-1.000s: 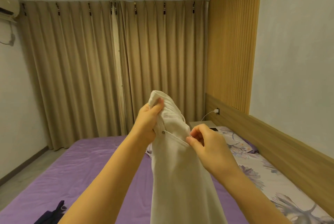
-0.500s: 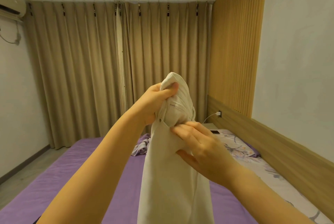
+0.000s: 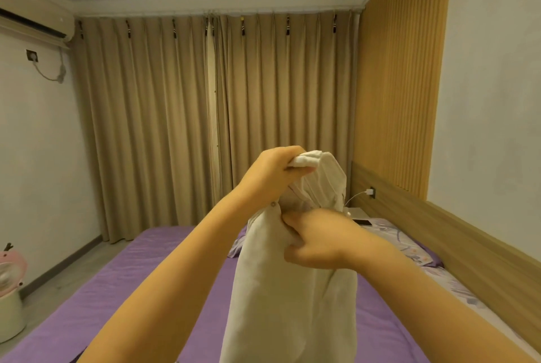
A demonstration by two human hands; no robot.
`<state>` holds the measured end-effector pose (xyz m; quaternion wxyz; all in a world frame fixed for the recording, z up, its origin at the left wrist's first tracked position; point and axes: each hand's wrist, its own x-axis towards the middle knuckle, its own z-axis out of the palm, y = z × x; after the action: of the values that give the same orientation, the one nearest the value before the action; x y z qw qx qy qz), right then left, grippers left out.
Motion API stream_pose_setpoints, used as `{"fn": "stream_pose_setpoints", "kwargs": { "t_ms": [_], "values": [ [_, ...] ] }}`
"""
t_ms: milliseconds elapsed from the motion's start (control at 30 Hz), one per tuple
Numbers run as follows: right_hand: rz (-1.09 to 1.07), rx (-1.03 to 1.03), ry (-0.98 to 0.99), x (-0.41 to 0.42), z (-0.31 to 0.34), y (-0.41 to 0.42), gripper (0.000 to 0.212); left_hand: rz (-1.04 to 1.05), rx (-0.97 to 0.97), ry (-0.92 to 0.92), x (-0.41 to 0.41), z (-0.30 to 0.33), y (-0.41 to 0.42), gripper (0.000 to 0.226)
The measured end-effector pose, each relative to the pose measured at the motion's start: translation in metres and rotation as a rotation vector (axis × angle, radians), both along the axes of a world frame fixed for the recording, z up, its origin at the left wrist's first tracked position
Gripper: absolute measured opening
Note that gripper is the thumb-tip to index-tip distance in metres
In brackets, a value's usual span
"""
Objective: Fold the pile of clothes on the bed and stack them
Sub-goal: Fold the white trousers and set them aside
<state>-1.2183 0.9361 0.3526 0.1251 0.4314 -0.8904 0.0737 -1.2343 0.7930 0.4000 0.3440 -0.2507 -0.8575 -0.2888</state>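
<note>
A pair of white trousers (image 3: 281,298) hangs upright in front of me over the purple bed (image 3: 123,289). My left hand (image 3: 275,171) grips the bunched top edge of the waistband, held high. My right hand (image 3: 316,241) sits lower on the front of the trousers, its fingers curled into the cloth just below the waistband. The legs of the trousers drop out of the frame's bottom edge.
A patterned pillow (image 3: 409,245) lies at the bed's head on the right, by the wooden headboard (image 3: 456,248). A phone (image 3: 362,222) rests on a bedside stand, a charger plugged above it. Beige curtains close off the far wall. A pale bin (image 3: 8,313) stands on the floor at left.
My left hand has lifted the waistband higher and turned its top over. My right hand has gone from pinching the pocket edge to pressing and gripping the front cloth. The camera has tilted up.
</note>
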Motion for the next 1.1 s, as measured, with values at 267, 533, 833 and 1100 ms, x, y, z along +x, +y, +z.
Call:
{"fn": "stream_pose_setpoints", "kwargs": {
  "t_ms": [267, 533, 833, 1100],
  "values": [
    [0.086, -0.346, -0.281, -0.007, -0.008, 0.017, 0.064, -0.096, 0.254, -0.024, -0.006, 0.002, -0.004, 0.010],
    [0.066, -0.699, 0.469, -0.022, -0.040, 0.077, 0.044, -0.167, 0.477, -0.109, -0.004, 0.012, -0.011, 0.017],
    [-0.293, -0.326, -0.145, -0.066, -0.042, 0.144, 0.079, -0.239, 0.577, -0.238, -0.006, 0.004, -0.023, 0.008],
    [-0.219, -0.817, -0.492, -0.074, -0.037, 0.147, 0.015, 0.419, 0.409, -0.083, -0.022, -0.032, -0.064, 0.022]
  ]
}}
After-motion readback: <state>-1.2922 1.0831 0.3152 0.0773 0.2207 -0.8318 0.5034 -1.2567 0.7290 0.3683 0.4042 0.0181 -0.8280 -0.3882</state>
